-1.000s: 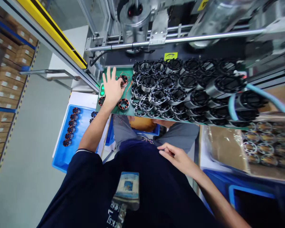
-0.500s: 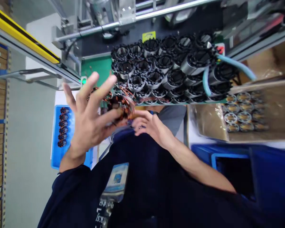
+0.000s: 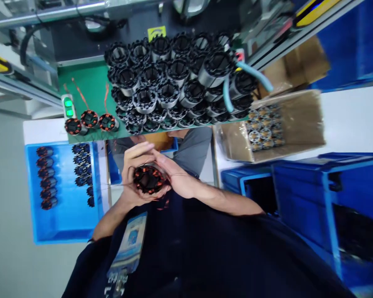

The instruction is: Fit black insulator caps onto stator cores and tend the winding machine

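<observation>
Close to my chest, a motor stator (image 3: 149,179) wound with copper wire faces up, with loose thin wires trailing from it. My left hand (image 3: 131,191) wraps round its left side and underside. Against its right and upper side lies my right hand (image 3: 179,177), fingers closed round it and partly hidden. Near the green board's front left corner stand three wound stators, one of them a copper-wound stator (image 3: 107,122) with a wire sticking up. Stacked black-ended stators without visible copper, such as one bare stator (image 3: 144,99), fill the middle of the board.
A blue tray (image 3: 68,225) at left holds rows of wound stators. An open cardboard box (image 3: 303,124) at right contains several metal parts. Blue bins (image 3: 298,198) stand below it. A pale blue tube (image 3: 256,74) lies over the stators; a metal rail (image 3: 49,17) crosses behind.
My left hand, spread before, has closed round the wound stator. My right hand has come against it too. The view has shifted, showing more of the blue tray.
</observation>
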Motion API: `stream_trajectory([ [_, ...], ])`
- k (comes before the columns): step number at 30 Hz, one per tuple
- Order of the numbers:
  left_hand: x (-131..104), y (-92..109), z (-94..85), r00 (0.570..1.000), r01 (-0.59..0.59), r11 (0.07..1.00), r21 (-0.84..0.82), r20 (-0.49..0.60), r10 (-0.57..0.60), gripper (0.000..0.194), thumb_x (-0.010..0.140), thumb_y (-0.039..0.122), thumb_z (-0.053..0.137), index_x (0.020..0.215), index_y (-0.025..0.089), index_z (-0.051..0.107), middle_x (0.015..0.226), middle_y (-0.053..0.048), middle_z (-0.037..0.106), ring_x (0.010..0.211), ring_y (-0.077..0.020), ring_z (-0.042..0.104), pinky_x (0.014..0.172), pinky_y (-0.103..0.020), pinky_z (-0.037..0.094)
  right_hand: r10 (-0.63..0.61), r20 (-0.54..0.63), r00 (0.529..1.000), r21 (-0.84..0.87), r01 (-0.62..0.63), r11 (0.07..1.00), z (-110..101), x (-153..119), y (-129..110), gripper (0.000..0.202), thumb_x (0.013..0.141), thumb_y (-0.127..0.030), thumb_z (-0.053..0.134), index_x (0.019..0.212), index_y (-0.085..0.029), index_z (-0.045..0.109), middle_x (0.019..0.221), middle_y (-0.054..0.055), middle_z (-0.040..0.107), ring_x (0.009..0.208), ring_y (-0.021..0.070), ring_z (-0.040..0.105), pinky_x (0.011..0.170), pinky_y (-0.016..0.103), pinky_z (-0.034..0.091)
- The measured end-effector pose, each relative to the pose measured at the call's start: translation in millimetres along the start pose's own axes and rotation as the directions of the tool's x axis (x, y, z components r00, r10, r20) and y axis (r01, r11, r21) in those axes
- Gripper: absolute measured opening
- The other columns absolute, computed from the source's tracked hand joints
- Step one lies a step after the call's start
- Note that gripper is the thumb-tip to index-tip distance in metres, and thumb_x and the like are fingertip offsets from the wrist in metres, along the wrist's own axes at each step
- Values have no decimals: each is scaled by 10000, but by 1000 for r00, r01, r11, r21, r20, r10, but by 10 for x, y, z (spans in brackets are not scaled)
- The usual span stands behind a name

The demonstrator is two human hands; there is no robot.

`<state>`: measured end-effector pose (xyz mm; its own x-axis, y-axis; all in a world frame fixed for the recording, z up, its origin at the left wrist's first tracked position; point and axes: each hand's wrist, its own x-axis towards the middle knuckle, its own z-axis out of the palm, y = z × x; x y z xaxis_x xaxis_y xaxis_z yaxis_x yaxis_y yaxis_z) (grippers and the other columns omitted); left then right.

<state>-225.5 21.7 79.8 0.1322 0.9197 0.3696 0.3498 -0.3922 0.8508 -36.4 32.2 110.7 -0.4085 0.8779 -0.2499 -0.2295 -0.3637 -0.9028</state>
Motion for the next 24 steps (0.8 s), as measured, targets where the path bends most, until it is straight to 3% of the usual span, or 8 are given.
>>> stream_trajectory([
  [3, -73, -117, -70, 978, 198, 937, -287, -11, -210, 798, 588, 614, 1147, 1294, 423, 827, 1329, -45, 888, 1210, -440, 869, 1079, -697, 738, -208, -210, 955, -371, 119, 921, -478, -311, -156, 570, 1108, -801, 762, 1337, -287, 859, 1177, 72, 850, 1054, 257, 813, 1001, 449, 708],
  [5, -111, -222, -104, 925, 356, 823, -443, 42, -378, 701, 610, 570, 1107, 1251, 458, 843, 1229, 0, 906, 994, -396, 873, 969, -678, 744, -397, -446, 802, -578, 80, 812, -982, -548, -291, 607, 1193, -819, 560, 1303, -291, 837, 1087, 82, 813, 993, 266, 773, 974, 469, 672],
  [8, -109, -326, -65, 898, 401, 726, -558, 82, -433, 575, 625, 704, 986, 1140, 486, 850, 869, 29, 799, 609, -309, 670, 686, -641, 692, -582, -645, 496, -713, -116, 691, -1883, -747, -474, 849, 1238, -820, 130, 1425, -290, 767, 1105, 116, 780, 1062, 284, 701, 1052, 480, 620],
  [10, -69, -318, 12, 885, 433, 676, -596, 138, -444, 540, 619, 764, 947, 1064, 474, 853, 709, 21, 649, 522, -276, 534, 570, -598, 632, -605, -664, 439, -736, -246, 630, -2451, -715, -518, 858, 1247, -811, 129, 1528, -253, 718, 1246, 139, 809, 1140, 266, 687, 1143, 478, 608],
  [13, 13, -196, 139, 847, 519, 603, -605, 267, -460, 506, 626, 742, 953, 1014, 440, 836, 690, 17, 603, 490, -249, 492, 539, -555, 613, -524, -611, 593, -780, -338, 527, -3039, -493, -429, 581, 1245, -689, 564, 1503, -201, 743, 1438, 143, 801, 1309, 286, 747, 1261, 561, 598],
  [16, 92, -22, 213, 836, 542, 560, -627, 329, -440, 521, 653, 739, 966, 1021, 406, 807, 720, 29, 635, 470, -217, 472, 557, -519, 617, -382, -519, 765, -833, -351, 429, -3262, -252, -261, 382, 1226, -363, 628, 1525, -172, 773, 1426, 157, 822, 1319, 299, 765, 1283, 554, 599],
  [20, 139, 146, 228, 862, 499, 545, -674, 319, -395, 565, 684, 691, 1054, 1046, 362, 771, 738, 56, 643, 512, -168, 500, 614, -415, 638, -295, -449, 844, -873, -342, 349, -3333, -76, -200, 500, 1166, -147, 575, 1644, -80, 703, 1570, 238, 788, 1395, 359, 756, 1329, 595, 567],
  [24, 93, 222, 214, 858, 509, 558, -655, 340, -384, 483, 832, 579, 1015, 1142, 324, 746, 842, 36, 702, 642, -169, 660, 801, -385, 710, -273, -387, 881, -886, -274, 374, -3364, -48, -456, 420, 1160, -217, 717, 1539, -43, 754, 1515, 226, 845, 1372, 333, 803, 1316, 525, 586],
])
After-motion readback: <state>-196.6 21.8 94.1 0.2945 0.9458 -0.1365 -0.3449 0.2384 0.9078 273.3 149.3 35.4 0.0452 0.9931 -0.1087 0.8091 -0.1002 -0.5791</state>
